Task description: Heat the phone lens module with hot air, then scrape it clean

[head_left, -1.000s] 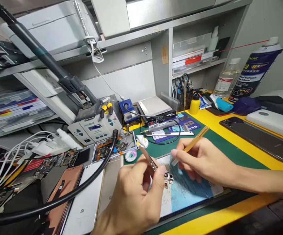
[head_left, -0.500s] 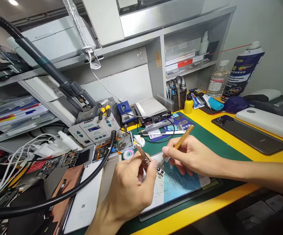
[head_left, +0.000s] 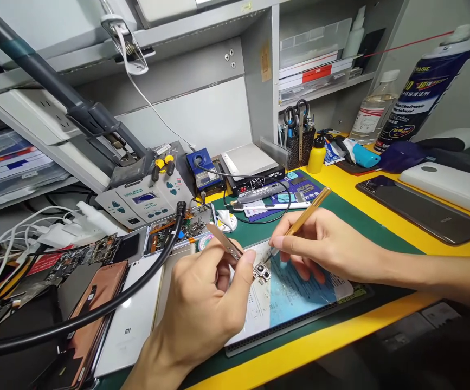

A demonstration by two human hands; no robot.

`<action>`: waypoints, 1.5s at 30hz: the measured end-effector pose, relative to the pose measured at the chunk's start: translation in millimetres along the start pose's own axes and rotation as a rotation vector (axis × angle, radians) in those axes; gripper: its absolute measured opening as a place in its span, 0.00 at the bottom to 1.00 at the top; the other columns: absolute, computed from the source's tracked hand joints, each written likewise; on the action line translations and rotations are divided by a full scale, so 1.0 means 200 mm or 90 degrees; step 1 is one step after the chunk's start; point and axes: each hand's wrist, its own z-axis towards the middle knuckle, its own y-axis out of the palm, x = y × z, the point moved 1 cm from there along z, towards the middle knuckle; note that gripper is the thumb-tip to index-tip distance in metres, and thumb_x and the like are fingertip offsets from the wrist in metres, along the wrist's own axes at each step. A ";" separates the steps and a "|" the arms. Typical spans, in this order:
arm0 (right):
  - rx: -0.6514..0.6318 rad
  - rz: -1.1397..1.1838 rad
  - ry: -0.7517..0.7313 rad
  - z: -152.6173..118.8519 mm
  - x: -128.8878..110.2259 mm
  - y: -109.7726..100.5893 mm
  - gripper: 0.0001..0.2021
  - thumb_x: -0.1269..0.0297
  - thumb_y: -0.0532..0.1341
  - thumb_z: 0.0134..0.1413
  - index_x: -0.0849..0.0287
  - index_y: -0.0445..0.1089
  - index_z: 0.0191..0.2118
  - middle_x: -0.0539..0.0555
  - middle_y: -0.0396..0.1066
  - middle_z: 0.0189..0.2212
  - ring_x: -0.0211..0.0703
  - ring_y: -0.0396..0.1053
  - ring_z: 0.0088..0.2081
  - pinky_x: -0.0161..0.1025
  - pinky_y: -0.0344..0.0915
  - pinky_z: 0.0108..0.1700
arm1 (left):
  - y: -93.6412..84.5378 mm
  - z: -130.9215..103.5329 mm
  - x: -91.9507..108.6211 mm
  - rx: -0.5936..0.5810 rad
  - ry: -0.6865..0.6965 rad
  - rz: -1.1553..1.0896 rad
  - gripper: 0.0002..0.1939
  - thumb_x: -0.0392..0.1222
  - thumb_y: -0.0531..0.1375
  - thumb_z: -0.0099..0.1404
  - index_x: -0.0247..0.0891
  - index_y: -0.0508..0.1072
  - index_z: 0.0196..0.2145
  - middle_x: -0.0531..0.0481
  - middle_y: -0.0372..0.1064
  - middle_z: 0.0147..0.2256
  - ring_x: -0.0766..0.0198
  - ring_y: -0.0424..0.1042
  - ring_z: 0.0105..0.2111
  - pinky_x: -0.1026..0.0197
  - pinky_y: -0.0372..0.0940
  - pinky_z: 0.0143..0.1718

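Note:
My left hand (head_left: 210,298) is closed around brown metal tweezers (head_left: 230,248), whose rear end points up and to the left. Past the thumb, at their far end, sits a small phone camera module (head_left: 262,271) with two lenses. My right hand (head_left: 308,241) pinches a slim gold-handled pen-shaped tool (head_left: 306,215) like a pen. Its thin dark tip comes down right beside the module; whether they touch I cannot tell. Both hands are over a blue and white work pad (head_left: 295,303) dotted with dark specks.
A green mat (head_left: 381,254) lies under the pad on the yellow table. A black hose (head_left: 137,290) crosses the left side over phones and parts. Behind stand a soldering station (head_left: 145,200), a parts box (head_left: 194,225) and a yellow bottle (head_left: 316,155). A dark phone (head_left: 422,208) lies right.
The view has come closer and tilted down. Both hands keep their grips, and the gold tool's tip is now nearer the camera module.

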 end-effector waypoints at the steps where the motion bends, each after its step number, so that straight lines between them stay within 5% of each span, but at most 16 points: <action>1: 0.002 0.003 0.006 0.00 0.00 0.00 0.07 0.62 0.65 0.60 0.57 0.70 0.32 0.45 0.69 0.19 0.36 0.65 0.17 0.30 0.61 0.15 | 0.00 0.00 0.00 0.005 -0.004 0.000 0.07 0.37 0.62 0.70 0.35 0.75 0.32 0.54 0.71 0.22 0.69 0.63 0.17 0.63 0.57 0.18; 8: 0.009 0.011 0.023 0.00 -0.02 0.00 0.09 0.61 0.69 0.55 0.58 0.71 0.31 0.46 0.70 0.22 0.35 0.67 0.17 0.29 0.62 0.15 | 0.02 -0.02 0.01 0.027 0.036 0.018 0.06 0.34 0.63 0.69 0.35 0.75 0.32 0.57 0.66 0.20 0.71 0.60 0.17 0.63 0.56 0.19; 16: 0.022 0.023 0.019 -0.01 -0.04 0.01 0.10 0.62 0.71 0.53 0.58 0.71 0.29 0.44 0.68 0.19 0.35 0.66 0.17 0.28 0.61 0.14 | 0.01 -0.02 0.00 0.044 0.046 0.024 0.06 0.35 0.63 0.70 0.32 0.76 0.34 0.49 0.76 0.28 0.71 0.64 0.18 0.62 0.58 0.20; 22: 0.022 0.021 0.026 -0.01 -0.04 0.01 0.08 0.63 0.69 0.54 0.57 0.72 0.29 0.44 0.67 0.18 0.35 0.65 0.17 0.28 0.61 0.14 | 0.01 -0.01 0.00 0.025 0.067 0.023 0.04 0.33 0.64 0.69 0.33 0.76 0.34 0.56 0.68 0.23 0.72 0.61 0.18 0.63 0.57 0.20; 27: 0.020 0.018 0.029 -0.01 -0.03 0.01 0.08 0.63 0.70 0.53 0.57 0.71 0.28 0.44 0.66 0.15 0.35 0.63 0.16 0.28 0.60 0.14 | 0.02 -0.01 0.00 0.033 0.081 0.029 0.04 0.32 0.64 0.69 0.33 0.75 0.34 0.56 0.71 0.25 0.73 0.62 0.19 0.65 0.58 0.23; 45: 0.023 0.017 0.036 -0.03 -0.03 0.01 0.11 0.60 0.73 0.53 0.57 0.72 0.29 0.45 0.67 0.18 0.35 0.66 0.18 0.27 0.62 0.16 | 0.01 -0.01 -0.02 0.056 0.027 0.050 0.06 0.37 0.65 0.69 0.34 0.76 0.33 0.49 0.77 0.27 0.71 0.62 0.18 0.61 0.58 0.20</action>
